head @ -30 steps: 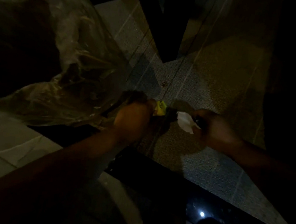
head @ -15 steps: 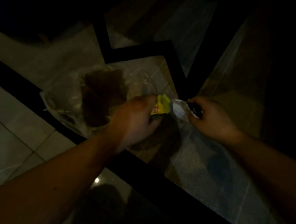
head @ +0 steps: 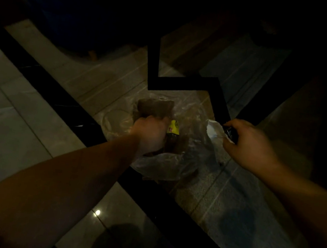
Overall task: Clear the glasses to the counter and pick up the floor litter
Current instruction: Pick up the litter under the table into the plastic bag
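Gripping crinkled clear plastic bag and yellow wrapper, left hand; right hand pinches white paper.

Litter gathered over a dim tiled floor

A yellow wrapper and clear bag are gripped by the left hand; white paper is pinched by the right hand.
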